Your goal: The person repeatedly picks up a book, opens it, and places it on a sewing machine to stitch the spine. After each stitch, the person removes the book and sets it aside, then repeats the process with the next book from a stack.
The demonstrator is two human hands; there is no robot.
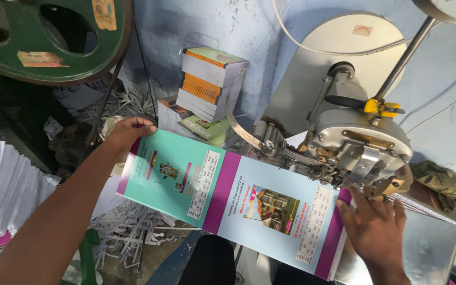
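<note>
An opened booklet cover (228, 198), teal on the left and light blue on the right with purple bands, lies across the saddle of a grey stapling machine (354, 142). My left hand (127, 132) grips the cover's far left edge. My right hand (373, 227) rests flat with fingers spread on the cover's right end, just under the machine's head.
A stack of finished booklets (209, 82) stands against the blue wall. Loose booklets (1, 200) pile up at the left. Paper trimmings (127, 232) litter the floor. A green wheel (54, 37) sits top left. A metal table plate (434, 248) lies at the right.
</note>
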